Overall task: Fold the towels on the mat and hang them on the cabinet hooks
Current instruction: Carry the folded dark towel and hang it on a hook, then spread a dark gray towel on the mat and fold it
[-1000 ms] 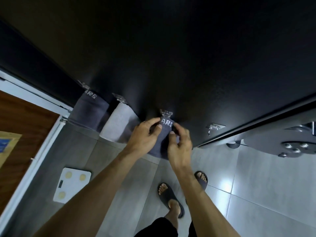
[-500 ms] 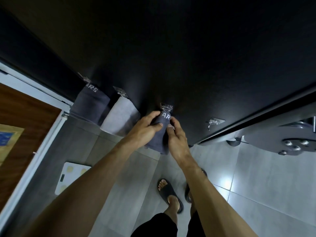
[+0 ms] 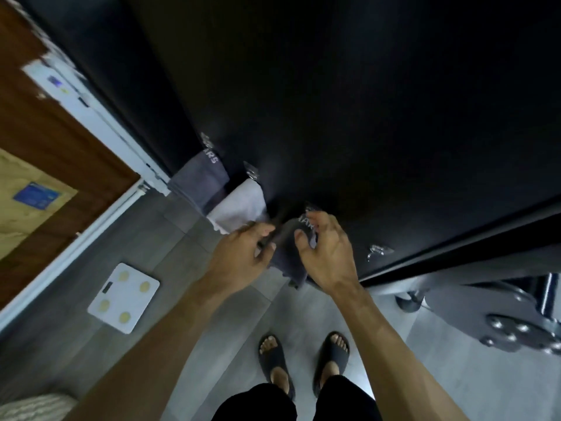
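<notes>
A dark grey towel (image 3: 288, 256) with white lettering hangs from a metal hook on the black cabinet (image 3: 349, 117). My left hand (image 3: 239, 256) pinches its left edge. My right hand (image 3: 329, 253) curls around its right side, fingertips near the lettering. The hook behind it is mostly hidden. To the left, another dark grey towel (image 3: 200, 180) and a white towel (image 3: 239, 205) hang from their own hooks. One bare metal hook (image 3: 378, 252) sits to the right of my hands.
A white bathroom scale (image 3: 124, 297) lies on the grey tiled floor at left. A wooden door (image 3: 45, 141) with a white frame stands at far left. A chair base with metal casters (image 3: 516, 326) is at right. My sandalled feet (image 3: 303, 357) stand below.
The view has swung and pulled back, so the hooks and towels sit lower right in frame. My hands have spread slightly apart on the towel, which now hangs lower between them.
</notes>
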A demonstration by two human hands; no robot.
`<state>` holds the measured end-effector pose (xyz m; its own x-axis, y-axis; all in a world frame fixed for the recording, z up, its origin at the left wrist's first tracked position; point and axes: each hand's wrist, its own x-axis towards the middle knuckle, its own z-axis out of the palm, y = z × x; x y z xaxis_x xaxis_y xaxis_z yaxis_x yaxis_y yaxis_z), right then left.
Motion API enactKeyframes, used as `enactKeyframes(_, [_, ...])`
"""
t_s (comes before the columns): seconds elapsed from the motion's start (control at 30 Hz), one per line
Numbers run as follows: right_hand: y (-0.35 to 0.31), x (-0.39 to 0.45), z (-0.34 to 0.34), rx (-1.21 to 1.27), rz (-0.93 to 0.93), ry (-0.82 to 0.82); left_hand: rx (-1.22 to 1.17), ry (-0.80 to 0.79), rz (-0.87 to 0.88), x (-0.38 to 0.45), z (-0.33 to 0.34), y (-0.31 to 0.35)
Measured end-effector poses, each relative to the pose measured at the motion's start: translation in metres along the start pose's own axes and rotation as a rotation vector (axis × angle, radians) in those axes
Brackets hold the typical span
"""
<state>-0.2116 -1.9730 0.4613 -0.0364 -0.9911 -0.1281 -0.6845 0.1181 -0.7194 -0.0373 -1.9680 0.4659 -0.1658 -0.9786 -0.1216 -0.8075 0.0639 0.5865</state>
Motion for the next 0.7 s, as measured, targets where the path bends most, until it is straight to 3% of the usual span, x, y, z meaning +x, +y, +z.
enactKeyframes(0.13, [-0.032, 0.005, -0.015, -0.148, -0.26, -0.19, 0.097, 0.081, -0.068, -0.043, -0.023, 0.014])
enactKeyframes(0.3, [-0.064, 0.009, -0.022, -0.255, -0.544, -0.366, 0.213, 0.178, -0.298, -0.087, -0.028, 0.037])
enactKeyframes(0.57, [-0.071, -0.023, -0.026, -0.221, -1.008, -0.602, 0.2, 0.425, -0.705, -0.172, 0.013, 0.092])
enactKeyframes(0.7, [-0.07, -0.066, -0.032, -0.247, -1.145, -0.758, 0.16, 0.506, -0.89, -0.23, 0.046, 0.139])
